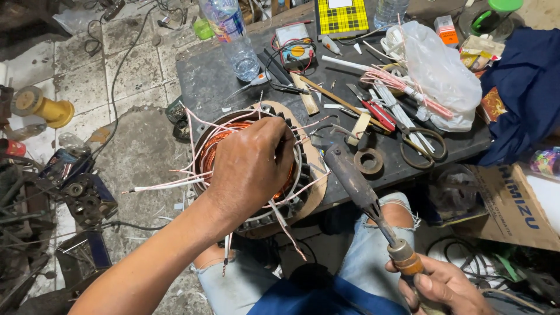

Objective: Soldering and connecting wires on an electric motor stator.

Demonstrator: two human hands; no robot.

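**Copper-wound stator under the left hand, iron-tipped tool in the right**

The motor stator (256,169) is a round, ribbed metal ring sitting at the near edge of the dark, scuffed workbench (216,81), partly overhanging it above the person's knees. Bright copper windings fill its bore, and thin white-sleeved leads fan out from it on every side.

The left hand (251,169) lies on top of the stator, covering much of the opening; its fingers are curled together and press down into the coils at the far side of the ring, though what the fingertips pinch is hidden.

The right hand (440,286) is near and to the right of the stator, below the bench edge. Its fingers are wrapped tight round the wooden handle of a soldering iron (367,201), whose thick, blackened, crusted shaft slants up so that the tip ends just right of the stator rim.

A small flat ring of tape (368,161) lies just right of that tip. Beyond it, further right of the stator, rest dull steel scissors (417,146) and a crumpled clear plastic bag (440,73). Behind the stator stands a clear plastic bottle (233,38). Torn pale jeans (373,251) show beneath.
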